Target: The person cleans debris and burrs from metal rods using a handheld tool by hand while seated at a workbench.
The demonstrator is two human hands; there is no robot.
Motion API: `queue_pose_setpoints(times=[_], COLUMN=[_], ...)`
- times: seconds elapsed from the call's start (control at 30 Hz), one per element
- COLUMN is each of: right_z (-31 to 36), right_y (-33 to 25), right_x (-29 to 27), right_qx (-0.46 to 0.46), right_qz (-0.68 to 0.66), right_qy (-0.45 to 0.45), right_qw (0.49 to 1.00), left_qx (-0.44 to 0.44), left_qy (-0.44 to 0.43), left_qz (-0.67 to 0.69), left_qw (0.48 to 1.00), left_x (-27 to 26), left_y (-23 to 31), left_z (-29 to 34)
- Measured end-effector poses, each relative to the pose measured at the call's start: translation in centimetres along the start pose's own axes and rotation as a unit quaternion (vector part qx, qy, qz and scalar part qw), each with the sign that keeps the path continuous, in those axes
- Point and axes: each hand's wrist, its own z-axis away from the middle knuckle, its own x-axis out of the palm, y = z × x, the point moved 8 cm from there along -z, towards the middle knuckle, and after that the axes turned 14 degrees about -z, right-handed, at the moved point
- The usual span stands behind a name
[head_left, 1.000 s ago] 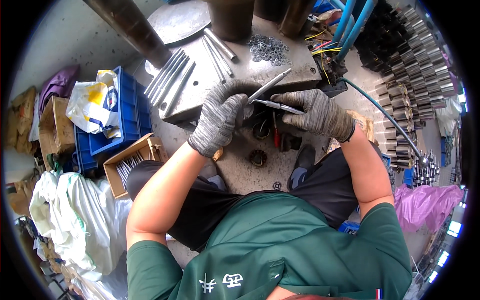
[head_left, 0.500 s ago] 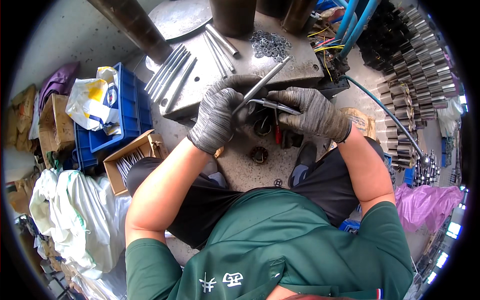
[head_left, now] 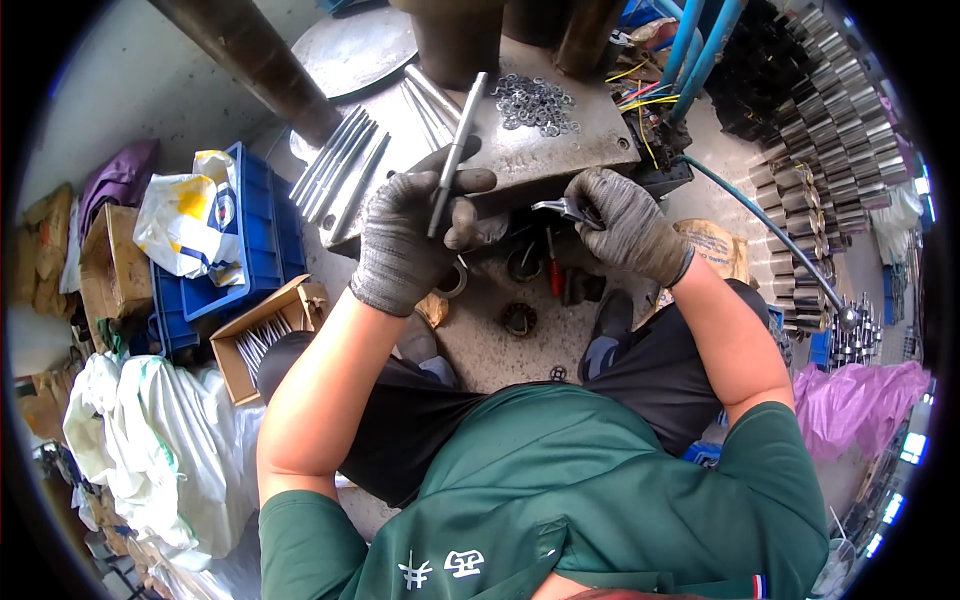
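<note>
My left hand (head_left: 392, 245), in a grey knitted glove with dark fingertips, holds a slim metal rod (head_left: 461, 145) tilted upright between its fingers. The rod's upper end reaches over the metal bench plate (head_left: 585, 150). My right hand (head_left: 635, 228), gloved alike, is closed around small pliers (head_left: 560, 207), whose bent tips point toward the left hand. A gap lies between the pliers and the rod. Small dark retaining rings (head_left: 535, 104) are heaped on the plate beyond my hands. Several rods (head_left: 335, 165) lie side by side at the plate's left, and more rods (head_left: 428, 112) lie nearer the middle.
At left stand a blue crate (head_left: 265, 225) with a plastic bag on it and a cardboard box (head_left: 262, 345) of thin metal pieces. Thick steel columns (head_left: 455, 45) rise behind the plate. Stacked metal cylinders (head_left: 840, 110) and a blue-green hose (head_left: 750, 215) are at right.
My hands have moved apart. The rod has swung more upright and leftward with my left hand, and the pliers have come away from it.
</note>
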Motion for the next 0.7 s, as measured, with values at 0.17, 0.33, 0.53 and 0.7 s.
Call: queue_pose_setpoints(times=[0.17, 0.33, 0.53, 0.7], right_z=[-0.9, -1.2, -1.6, -2.0], right_y=[-0.4, 1.1, 1.9, 2.0], right_x=[-0.8, -0.8, -0.6, -0.2], right_qx=[-0.071, -0.072, -0.07, -0.074], right_qz=[0.068, 0.129, 0.16, 0.203], right_qy=[0.057, 0.062, 0.1, 0.114], right_qw=[0.993, 0.987, 0.98, 0.97], left_qx=[0.02, 0.02, 0.033, 0.012], left_qy=[0.025, 0.083, 0.07, 0.116], left_qz=[-0.045, -0.116, -0.15, -0.178], left_qw=[0.998, 0.99, 0.986, 0.977], left_x=[0.3, 0.7, -0.1, -0.6], left_y=[0.6, 0.8, 0.5, -0.3], left_z=[0.2, 0.8, 0.8, 0.9])
